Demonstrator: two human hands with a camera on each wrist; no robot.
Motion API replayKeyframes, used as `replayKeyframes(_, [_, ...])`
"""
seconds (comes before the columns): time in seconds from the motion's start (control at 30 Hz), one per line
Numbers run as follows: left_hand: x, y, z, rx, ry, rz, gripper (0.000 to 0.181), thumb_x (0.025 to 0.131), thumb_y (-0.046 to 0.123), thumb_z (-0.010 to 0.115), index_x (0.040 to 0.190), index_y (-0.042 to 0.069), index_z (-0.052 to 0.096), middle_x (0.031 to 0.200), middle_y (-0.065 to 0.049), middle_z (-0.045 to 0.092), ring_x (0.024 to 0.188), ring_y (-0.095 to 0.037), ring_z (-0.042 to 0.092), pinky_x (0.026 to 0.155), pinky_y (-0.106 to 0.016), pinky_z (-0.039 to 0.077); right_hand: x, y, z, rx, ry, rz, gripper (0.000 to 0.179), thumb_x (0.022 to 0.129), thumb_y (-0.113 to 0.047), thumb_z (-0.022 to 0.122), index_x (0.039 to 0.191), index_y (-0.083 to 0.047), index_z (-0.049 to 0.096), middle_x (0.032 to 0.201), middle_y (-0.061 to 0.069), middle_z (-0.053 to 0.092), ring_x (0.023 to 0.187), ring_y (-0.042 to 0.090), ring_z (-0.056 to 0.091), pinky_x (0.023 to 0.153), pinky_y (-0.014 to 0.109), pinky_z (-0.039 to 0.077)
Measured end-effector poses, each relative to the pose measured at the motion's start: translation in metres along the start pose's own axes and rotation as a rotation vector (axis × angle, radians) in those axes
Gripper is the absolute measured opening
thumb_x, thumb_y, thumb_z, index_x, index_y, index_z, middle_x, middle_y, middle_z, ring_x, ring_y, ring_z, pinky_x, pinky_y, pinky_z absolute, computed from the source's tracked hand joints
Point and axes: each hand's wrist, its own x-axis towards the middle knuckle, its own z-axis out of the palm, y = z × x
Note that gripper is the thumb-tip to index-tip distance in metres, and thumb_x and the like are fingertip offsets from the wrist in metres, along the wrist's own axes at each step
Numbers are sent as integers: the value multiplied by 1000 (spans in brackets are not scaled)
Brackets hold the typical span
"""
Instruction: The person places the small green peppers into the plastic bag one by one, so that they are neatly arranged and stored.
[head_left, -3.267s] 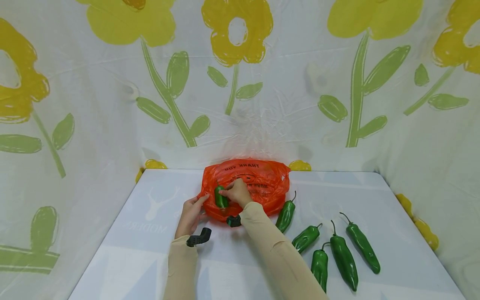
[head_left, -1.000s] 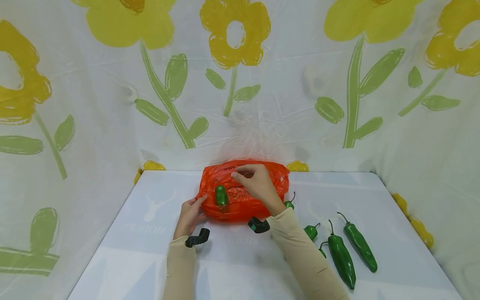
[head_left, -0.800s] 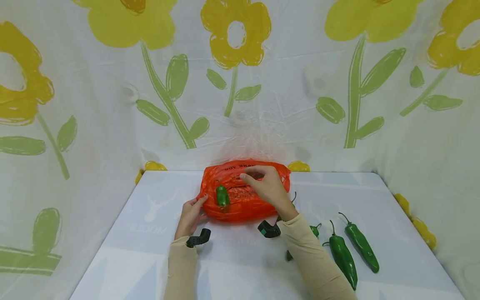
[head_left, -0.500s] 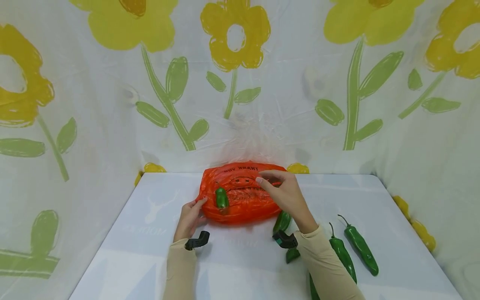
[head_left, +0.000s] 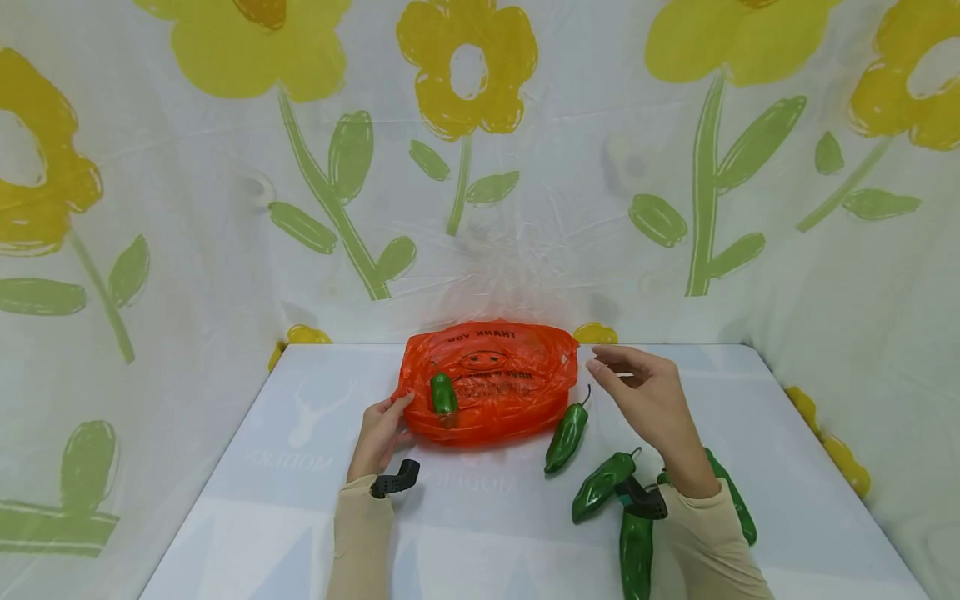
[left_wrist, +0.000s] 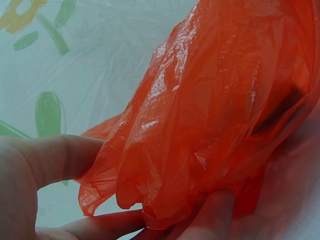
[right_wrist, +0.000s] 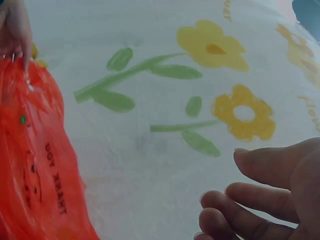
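A red plastic bag [head_left: 517,412] with dark printing lies toward the back of the table, its mouth facing me. My left hand [head_left: 380,433] pinches its left edge between thumb and fingers; in the left wrist view the thin red film [left_wrist: 165,165] bunches there. Inside the mouth, near that hand, sits a green chili pepper [head_left: 443,395]. To the right of the bag, my right hand [head_left: 648,404] hovers with nothing held, thumb and fingers apart and softly bent. Below it lie several more peppers, including one near the bag [head_left: 567,437] and another beside my wrist [head_left: 598,490].
One pepper [head_left: 636,557] lies near the front of the white table [head_left: 480,533]. Another pepper [head_left: 738,504] is partly covered by my right forearm. A white flowered sheet [head_left: 570,250] surrounds the table at the back and sides.
My right hand held the pepper in the bag's mouth, then let go and moved right, past the bag and over the loose peppers. The left hand stays on the bag's edge.
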Motion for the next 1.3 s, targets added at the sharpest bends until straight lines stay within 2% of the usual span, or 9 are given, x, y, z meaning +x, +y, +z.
replayKeyframes(0.13, [3, -1, 0, 2, 3, -12, 62, 103, 43, 59, 146, -1, 51, 146, -19, 58, 113, -24, 62, 93, -38, 62, -12, 5, -18, -30, 62, 5, 34, 100, -27, 69, 127, -6, 72, 113, 10, 75, 93, -8, 63, 81, 9, 53])
replayKeyframes(0.3, [4, -2, 2, 8, 7, -22, 64, 103, 44, 58, 149, 0, 48, 149, -19, 56, 123, -29, 61, 103, -47, 56, -23, 15, -40, -67, 133, 0, 32, 99, -25, 71, 125, -6, 73, 101, -21, 70, 88, -9, 65, 76, 10, 53])
replayKeyframes(0.4, [3, -3, 2, 8, 6, -21, 64, 104, 43, 57, 150, 0, 47, 150, -20, 55, 124, -29, 60, 105, -50, 54, -29, 22, -52, -96, 163, 14, 33, 98, -25, 71, 126, -6, 73, 97, -33, 64, 89, -11, 63, 75, 7, 51])
replayKeyframes(0.6, [1, -2, 2, 4, 8, -14, 65, 104, 43, 59, 148, -2, 48, 149, -21, 56, 119, -27, 62, 102, -50, 56, -40, 35, -74, -164, 212, 97, 38, 99, -29, 71, 129, -5, 71, 97, -39, 59, 90, -17, 57, 76, 1, 47])
replayKeyframes(0.8, [1, 0, 3, 7, 4, -11, 65, 104, 45, 58, 148, -2, 48, 149, -21, 55, 120, -27, 61, 103, -51, 55, -51, 50, -91, -209, 229, 179, 44, 100, -35, 69, 132, -4, 69, 96, -41, 56, 89, -18, 54, 75, 1, 44])
replayKeyframes(1.0, [1, -1, 2, 1, 10, -29, 63, 104, 44, 59, 147, -1, 49, 148, -20, 56, 118, -26, 62, 102, -48, 57, -61, 67, -101, -253, 248, 292, 50, 100, -38, 68, 136, -3, 66, 94, -43, 50, 86, -20, 49, 71, 1, 42])
replayKeyframes(1.1, [1, -1, 2, -8, -5, -18, 63, 104, 42, 58, 148, -2, 48, 149, -21, 55, 116, -25, 62, 103, -48, 55, -67, 76, -106, -274, 257, 361, 54, 100, -42, 66, 137, -3, 65, 92, -43, 47, 84, -21, 46, 68, 2, 41])
replayKeyframes(1.3, [-1, 0, 1, -16, -15, -2, 64, 104, 41, 59, 150, -3, 47, 150, -23, 54, 114, -23, 64, 104, -49, 55, -77, 90, -113, -245, 273, 470, 60, 99, -46, 67, 140, -2, 62, 88, -46, 46, 84, -21, 45, 65, 3, 42])
